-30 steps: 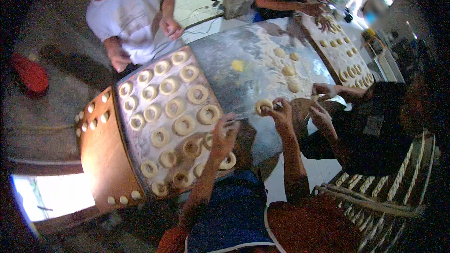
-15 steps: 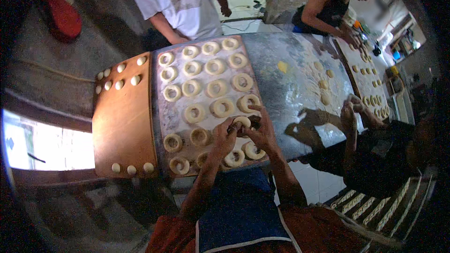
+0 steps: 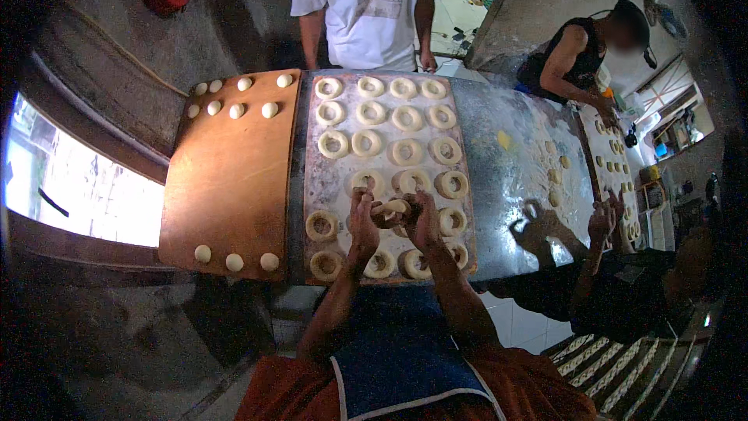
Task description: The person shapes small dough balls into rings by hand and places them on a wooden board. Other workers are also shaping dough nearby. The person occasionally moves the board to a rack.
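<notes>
A ring of pale dough (image 3: pixel 393 209) hangs between my two hands above the floured board (image 3: pixel 331 177). My left hand (image 3: pixel 363 222) grips its left side and my right hand (image 3: pixel 422 222) its right side, with the fingers curled through the ring. Rows of dough rings (image 3: pixel 405 151) lie flat on the board in front of my hands and beside them. Some rings at the near edge, such as this ring (image 3: pixel 326 265), sit left of my left forearm. My hands and arms partly cover the rings beneath them.
Left of the rings, a brown wooden board (image 3: pixel 226 179) carries several dough balls (image 3: pixel 269 110). On the right, a floured metal table (image 3: pixel 499 187) holds a few dough pieces. One person (image 3: pixel 370 12) stands across the table; others work at the right. Twisted strips (image 3: pixel 623 370) lie lower right.
The dough ring, earlier pinched close between my fingers, now spans my hands, which have drawn slightly apart. My view has shifted, and the person across stands more upright.
</notes>
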A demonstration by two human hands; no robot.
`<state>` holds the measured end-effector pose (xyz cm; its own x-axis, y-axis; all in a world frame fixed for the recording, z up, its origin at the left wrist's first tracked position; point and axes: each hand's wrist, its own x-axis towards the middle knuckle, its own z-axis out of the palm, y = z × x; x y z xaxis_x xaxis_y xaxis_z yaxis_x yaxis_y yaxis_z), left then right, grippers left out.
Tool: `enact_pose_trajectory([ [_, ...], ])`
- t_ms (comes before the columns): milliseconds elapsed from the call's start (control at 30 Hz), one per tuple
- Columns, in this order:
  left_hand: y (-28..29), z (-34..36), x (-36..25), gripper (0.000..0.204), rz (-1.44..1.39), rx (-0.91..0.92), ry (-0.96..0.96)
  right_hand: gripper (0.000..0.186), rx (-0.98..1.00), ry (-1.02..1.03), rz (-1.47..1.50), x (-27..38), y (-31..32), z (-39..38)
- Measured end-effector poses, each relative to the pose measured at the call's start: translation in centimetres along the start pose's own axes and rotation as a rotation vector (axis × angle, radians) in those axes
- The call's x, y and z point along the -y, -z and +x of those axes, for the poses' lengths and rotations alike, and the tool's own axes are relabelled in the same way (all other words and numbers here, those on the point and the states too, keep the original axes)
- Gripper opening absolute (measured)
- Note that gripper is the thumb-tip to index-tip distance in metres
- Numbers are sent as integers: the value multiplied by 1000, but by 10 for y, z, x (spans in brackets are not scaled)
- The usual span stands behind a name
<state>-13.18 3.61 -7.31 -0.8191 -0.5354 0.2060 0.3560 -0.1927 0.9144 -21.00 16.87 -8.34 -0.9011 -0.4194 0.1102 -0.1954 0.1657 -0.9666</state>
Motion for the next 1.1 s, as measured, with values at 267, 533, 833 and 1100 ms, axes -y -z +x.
enact_pose_trajectory([
  [267,27,-10,5,43,-71,-339,235,36,172,-151,-159,48,-51,-17],
  [533,110,-19,27,34,147,-161,17,35,81,341,-419,54,-103,-32],
  [833,172,-27,20,18,-174,-126,35,24,241,453,-513,26,-145,-60],
  [1100,184,-13,31,19,582,-46,-759,30,11,562,-384,-14,-177,-62],
])
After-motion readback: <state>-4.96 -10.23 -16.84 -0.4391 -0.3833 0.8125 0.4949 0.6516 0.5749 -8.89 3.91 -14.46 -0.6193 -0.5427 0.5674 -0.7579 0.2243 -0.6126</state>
